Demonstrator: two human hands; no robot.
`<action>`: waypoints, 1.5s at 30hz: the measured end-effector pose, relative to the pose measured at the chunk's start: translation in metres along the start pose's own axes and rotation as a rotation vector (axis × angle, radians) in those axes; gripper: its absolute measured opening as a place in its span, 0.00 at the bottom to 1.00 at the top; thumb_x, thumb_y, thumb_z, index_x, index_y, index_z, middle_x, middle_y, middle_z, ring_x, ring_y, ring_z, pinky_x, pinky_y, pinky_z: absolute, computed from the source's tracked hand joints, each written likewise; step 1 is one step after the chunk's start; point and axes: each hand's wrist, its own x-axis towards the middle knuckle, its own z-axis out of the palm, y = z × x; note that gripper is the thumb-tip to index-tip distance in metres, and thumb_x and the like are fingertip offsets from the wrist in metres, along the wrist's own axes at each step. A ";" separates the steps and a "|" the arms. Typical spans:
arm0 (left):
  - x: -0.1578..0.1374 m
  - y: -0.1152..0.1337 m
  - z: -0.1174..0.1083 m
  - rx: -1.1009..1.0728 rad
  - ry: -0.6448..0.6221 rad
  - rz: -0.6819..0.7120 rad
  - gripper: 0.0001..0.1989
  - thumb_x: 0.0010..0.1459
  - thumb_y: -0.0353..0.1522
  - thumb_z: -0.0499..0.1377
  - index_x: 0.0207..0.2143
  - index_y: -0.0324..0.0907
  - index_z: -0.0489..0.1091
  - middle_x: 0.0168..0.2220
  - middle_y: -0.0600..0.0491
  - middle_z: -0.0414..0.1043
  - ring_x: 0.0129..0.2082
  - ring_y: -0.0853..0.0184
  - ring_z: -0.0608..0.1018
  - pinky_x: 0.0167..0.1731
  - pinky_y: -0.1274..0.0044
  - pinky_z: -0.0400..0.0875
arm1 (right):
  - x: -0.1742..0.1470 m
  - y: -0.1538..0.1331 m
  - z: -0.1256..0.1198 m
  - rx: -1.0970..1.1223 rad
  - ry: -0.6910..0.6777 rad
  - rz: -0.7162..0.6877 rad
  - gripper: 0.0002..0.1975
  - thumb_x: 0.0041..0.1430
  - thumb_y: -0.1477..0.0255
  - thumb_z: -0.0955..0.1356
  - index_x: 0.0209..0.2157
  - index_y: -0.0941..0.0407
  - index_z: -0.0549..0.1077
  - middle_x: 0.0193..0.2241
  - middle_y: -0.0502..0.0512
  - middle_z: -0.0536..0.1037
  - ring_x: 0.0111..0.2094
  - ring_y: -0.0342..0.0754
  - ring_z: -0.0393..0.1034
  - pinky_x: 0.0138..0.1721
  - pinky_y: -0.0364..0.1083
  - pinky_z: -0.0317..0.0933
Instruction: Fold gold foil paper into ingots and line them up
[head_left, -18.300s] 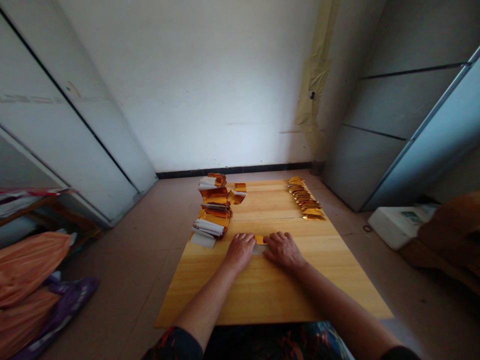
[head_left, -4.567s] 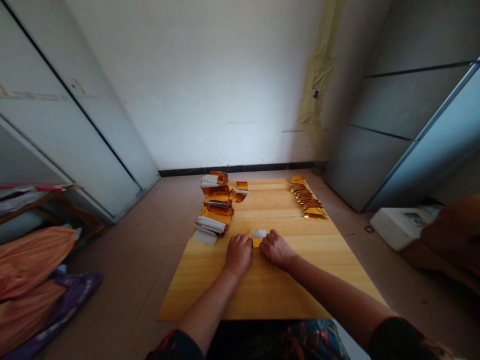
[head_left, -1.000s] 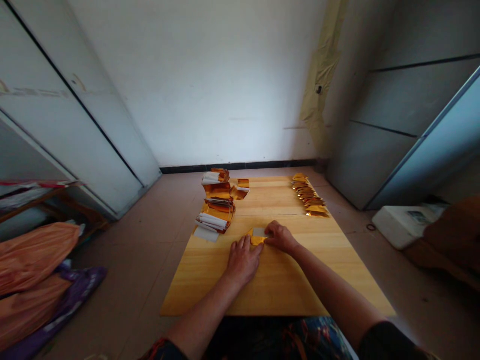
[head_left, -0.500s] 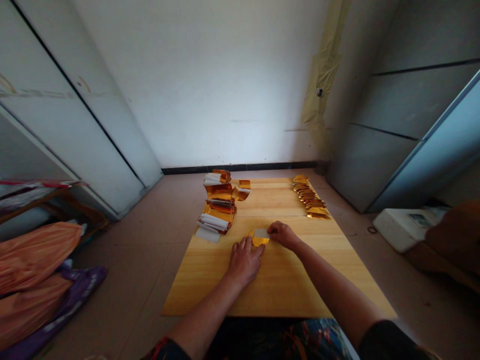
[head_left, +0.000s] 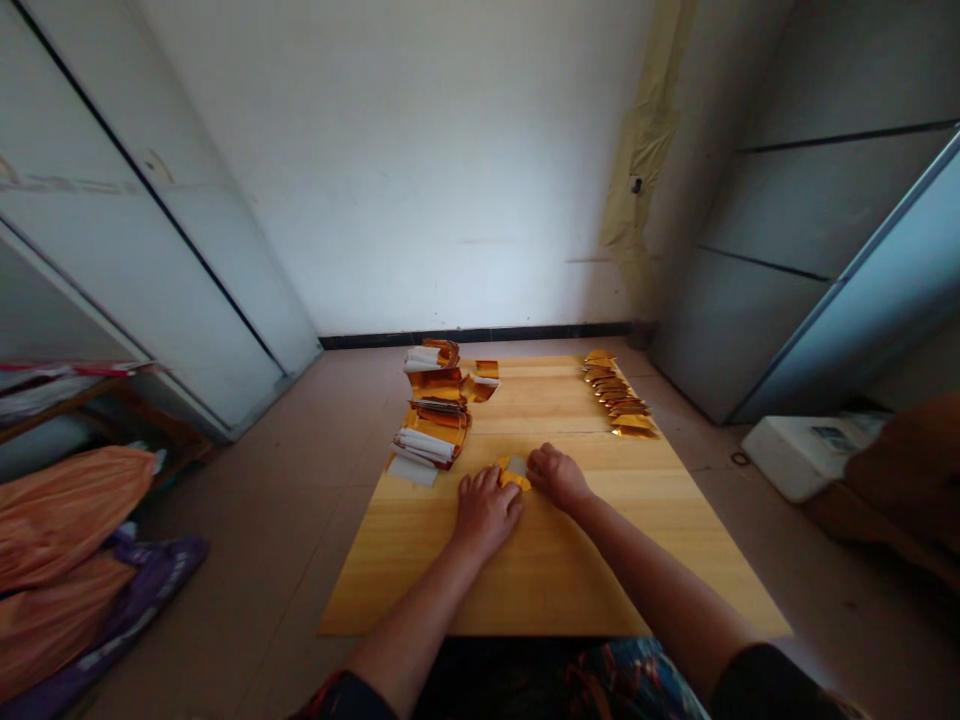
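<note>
A small piece of gold foil paper (head_left: pixel 516 482), its grey-white back partly showing, lies on the wooden table between my hands with its edges folded in. My left hand (head_left: pixel 486 512) rests on the tabletop with index finger and thumb closed on the paper's left side. Fingers bent in a pinch, my right hand (head_left: pixel 559 475) grips its right edge. Under the fingers, the paper's ends are hidden.
Stacks of gold and white foil paper (head_left: pixel 431 435) stand along the table's left side, with loose gold pieces (head_left: pixel 481 388) beside them. A row of folded gold paper pieces (head_left: pixel 619 395) lines the right edge. A white box (head_left: pixel 795 455) sits on the floor at right.
My right hand has moved slightly left, bringing the paper's right edge inward. Less of the grey-white back shows now. My left hand stays at the paper's left side.
</note>
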 end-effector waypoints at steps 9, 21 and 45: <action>0.019 0.008 0.015 -0.133 0.102 -0.155 0.07 0.57 0.31 0.55 0.39 0.46 0.69 0.54 0.51 0.67 0.55 0.61 0.65 0.54 0.58 0.51 | -0.025 -0.021 0.017 -0.115 0.082 -0.001 0.10 0.63 0.72 0.60 0.35 0.56 0.72 0.38 0.60 0.72 0.41 0.51 0.62 0.39 0.47 0.53; 0.033 -0.028 0.001 -0.312 -0.152 0.025 0.08 0.54 0.28 0.53 0.33 0.47 0.70 0.57 0.56 0.64 0.59 0.61 0.62 0.57 0.53 0.43 | -0.026 0.019 0.002 0.176 -0.010 -0.336 0.14 0.53 0.73 0.68 0.42 0.48 0.76 0.44 0.53 0.72 0.44 0.48 0.63 0.46 0.46 0.55; 0.033 -0.033 0.004 -0.232 -0.188 0.093 0.11 0.53 0.35 0.56 0.40 0.47 0.70 0.59 0.52 0.61 0.61 0.59 0.58 0.59 0.53 0.38 | -0.009 0.016 0.009 0.466 -0.043 -0.528 0.08 0.56 0.77 0.64 0.31 0.55 0.75 0.34 0.54 0.75 0.38 0.44 0.69 0.42 0.43 0.63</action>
